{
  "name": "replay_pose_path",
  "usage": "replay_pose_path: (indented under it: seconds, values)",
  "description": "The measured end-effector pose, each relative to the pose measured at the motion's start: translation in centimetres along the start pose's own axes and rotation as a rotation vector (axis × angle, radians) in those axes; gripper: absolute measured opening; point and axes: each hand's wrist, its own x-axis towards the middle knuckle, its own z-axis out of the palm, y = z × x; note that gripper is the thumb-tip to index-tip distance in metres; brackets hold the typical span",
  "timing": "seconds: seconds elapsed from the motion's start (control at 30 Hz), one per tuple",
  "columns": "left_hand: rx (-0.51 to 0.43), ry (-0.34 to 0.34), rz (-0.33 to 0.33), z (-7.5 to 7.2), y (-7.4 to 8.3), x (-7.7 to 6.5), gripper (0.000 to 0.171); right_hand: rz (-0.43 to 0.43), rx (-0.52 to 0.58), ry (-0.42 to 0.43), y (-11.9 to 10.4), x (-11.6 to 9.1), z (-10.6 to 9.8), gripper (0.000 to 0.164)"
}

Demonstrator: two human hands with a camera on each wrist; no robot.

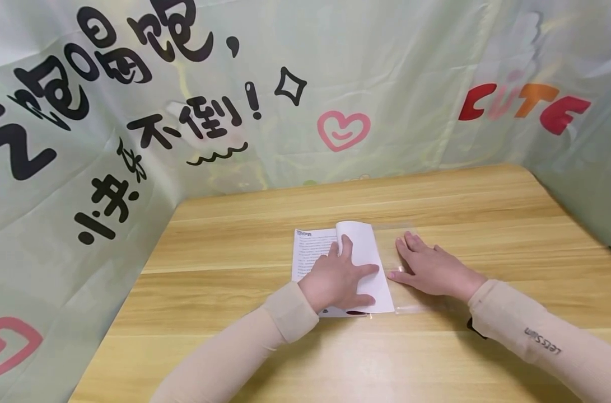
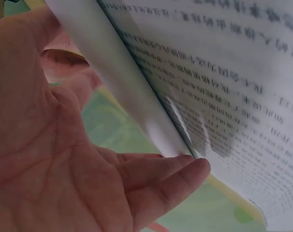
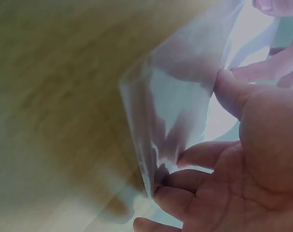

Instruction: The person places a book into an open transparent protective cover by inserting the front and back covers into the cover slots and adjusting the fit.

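Note:
A book (image 1: 312,252) with printed text lies on the table, a blank white leaf (image 1: 358,240) folded over its right part. My left hand (image 1: 337,280) presses on this leaf with its fingers spread. In the left wrist view, the printed page (image 2: 218,82) stands beside the hand, with fingertips at its edge. A clear plastic sheet (image 1: 387,238) extends rightward from under the leaf. My right hand (image 1: 433,268) rests on it, fingers extended. The right wrist view shows the fingertips touching the transparent sheet (image 3: 180,106); the part beneath the book is hidden.
The wooden table (image 1: 224,246) carries the book near its middle. A pale fabric backdrop (image 1: 411,112) with lettering and hearts rises behind and beside the table. A dark object (image 1: 476,328) shows under the right sleeve cuff.

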Motion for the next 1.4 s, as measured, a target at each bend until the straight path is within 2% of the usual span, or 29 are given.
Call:
replay_pose_path:
  seconds: [0.27, 0.47, 0.77, 0.9, 1.07, 1.13, 1.23, 1.4]
  values:
    - [-0.026, 0.003, 0.023, 0.1, 0.0, 0.2, 0.066, -0.004, -0.036, 0.032, 0.1, -0.2, 0.3, 0.089]
    - [-0.062, 0.008, 0.038, 0.2, -0.1, 0.2, 0.064, 0.0, -0.049, 0.047, 0.0, -0.1, 0.5, 0.099]
    - [-0.102, 0.015, 0.063, 0.3, -0.4, 0.3, 0.058, 0.031, -0.062, 0.036, -0.6, -0.1, 0.7, 0.104]
    - [-0.204, 0.035, 0.133, 0.3, -1.9, 0.2, 0.064, 0.04, -0.063, 0.01, -0.8, -0.1, 0.5, 0.105]
    - [-0.354, 0.046, 0.299, 0.5, -5.0, 0.0, 0.081, 0.052, -0.06, -0.021, -1.2, 0.0, 0.1, 0.106]
    - [-0.387, 0.045, 0.353, 0.6, -5.8, -0.1, 0.088, 0.055, -0.062, -0.029, -1.2, 0.0, 0.1, 0.106]
    - [-0.397, 0.047, 0.4, 0.9, -6.3, -0.2, 0.094, 0.054, -0.06, -0.037, -1.2, 0.0, 0.1, 0.107]
    - [-0.342, 0.076, 0.42, 1.4, -6.1, -0.1, 0.093, 0.037, -0.048, -0.044, -1.0, 0.1, 0.2, 0.105]
